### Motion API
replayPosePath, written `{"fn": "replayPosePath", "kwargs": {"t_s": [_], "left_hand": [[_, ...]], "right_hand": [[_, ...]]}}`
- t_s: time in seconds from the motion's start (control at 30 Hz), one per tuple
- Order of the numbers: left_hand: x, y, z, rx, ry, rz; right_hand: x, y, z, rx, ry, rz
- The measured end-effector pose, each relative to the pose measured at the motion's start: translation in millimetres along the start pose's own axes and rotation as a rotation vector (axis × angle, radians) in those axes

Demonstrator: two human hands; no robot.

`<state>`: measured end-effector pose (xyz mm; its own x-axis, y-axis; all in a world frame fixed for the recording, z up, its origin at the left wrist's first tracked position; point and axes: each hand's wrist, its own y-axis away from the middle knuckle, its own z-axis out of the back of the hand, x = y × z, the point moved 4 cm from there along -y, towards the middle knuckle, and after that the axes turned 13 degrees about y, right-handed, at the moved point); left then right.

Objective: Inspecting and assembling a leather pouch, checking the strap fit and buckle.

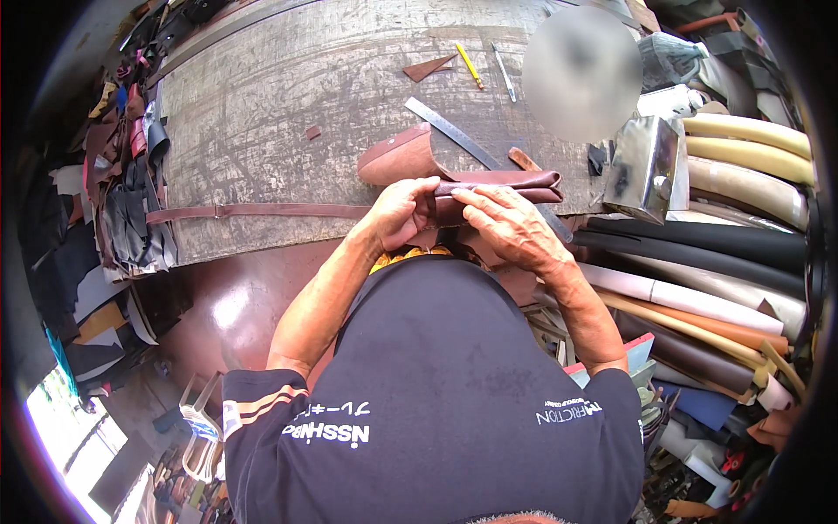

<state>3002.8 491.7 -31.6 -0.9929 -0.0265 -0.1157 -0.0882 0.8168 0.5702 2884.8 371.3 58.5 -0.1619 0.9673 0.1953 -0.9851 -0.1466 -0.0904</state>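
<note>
A brown leather bag (521,180) lies at the table's near edge, in front of my body. Its rounded flap (394,157) spreads out to the left with the paler side showing. My left hand (400,212) is closed on the bag's left end, thumb and fingers pinching the edge. Over the folded body of the bag, my right hand (504,220) bends its fingers across the top and grips it; the thumb is hidden. A long brown strap (288,210) with a small buckle runs left from beside my left hand along the table's edge.
Beyond the bag, a steel ruler (449,129) and a wooden-handled tool (524,160) lie on the worn table (253,96). Farther back are a yellow pencil (470,66), a pen (504,72) and a leather scrap (426,68). A metal can (644,166) and material rolls (742,150) stand right.
</note>
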Motion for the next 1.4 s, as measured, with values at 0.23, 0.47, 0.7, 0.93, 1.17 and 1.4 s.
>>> {"fn": "replayPosePath", "kwargs": {"t_s": [0.23,0.47,0.7,0.93,1.17,1.4], "left_hand": [[-1.3,-6.0,7.8,-0.018,0.000,-0.008],[-1.3,-6.2,1.5,0.002,-0.004,0.008],[-1.4,-7.5,2.7,-0.031,-0.049,-0.006],[-4.0,-4.1,-3.5,-0.096,-0.040,-0.006],[-2.0,-11.1,1.5,-0.008,-0.019,0.020],[-3.1,-11.1,-0.5,-0.070,-0.002,0.005]], "right_hand": [[-11.1,-7.6,16.6,-0.139,-0.214,-0.029],[-6.4,-8.0,-0.4,0.038,-0.041,0.012],[-1.0,-10.7,0.4,0.060,0.035,0.047],[-1.9,-10.5,2.4,0.040,0.027,0.128],[-13.5,-3.6,-1.6,0.014,-0.016,0.114],[-24.7,-0.6,-3.4,-0.084,-0.141,0.026]]}}
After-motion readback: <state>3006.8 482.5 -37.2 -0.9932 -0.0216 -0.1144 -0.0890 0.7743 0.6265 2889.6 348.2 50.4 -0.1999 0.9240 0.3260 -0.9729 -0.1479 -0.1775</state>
